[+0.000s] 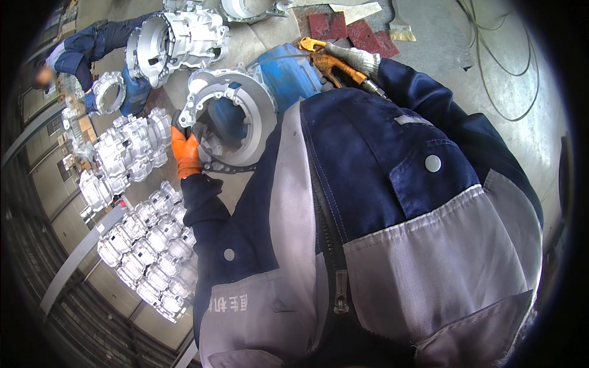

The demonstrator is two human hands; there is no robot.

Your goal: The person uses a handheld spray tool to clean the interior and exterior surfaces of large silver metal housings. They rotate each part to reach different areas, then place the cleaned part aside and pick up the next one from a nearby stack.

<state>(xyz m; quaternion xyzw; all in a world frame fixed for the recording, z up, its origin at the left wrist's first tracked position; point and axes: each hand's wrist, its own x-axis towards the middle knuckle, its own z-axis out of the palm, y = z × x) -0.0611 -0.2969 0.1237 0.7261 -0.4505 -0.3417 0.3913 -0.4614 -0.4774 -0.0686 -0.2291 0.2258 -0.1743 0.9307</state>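
Observation:
My left hand [186, 150], in an orange glove with dark fingers, is closed on the left rim of a silver cast-metal housing [264, 101]. This ring-shaped housing lies tilted in front of me, with a wide round opening and bolt lugs along its edge. My right hand [359, 58], in a whitish knit glove, is wrapped round an orange air tool [343, 69] with a metal hose fitting at its rear. The tool is apart from the housing, above a blue drum-like object [285, 73]. My right fingertips are partly hidden.
Another large silver housing [193, 40] stands beyond mine. At the far left a person in dark blue [101, 46] bends over a ring-shaped casting [110, 92]. Stacked castings [150, 251] fill the left. Red mats [328, 26] lie ahead; a hose [485, 80] curls on the right floor.

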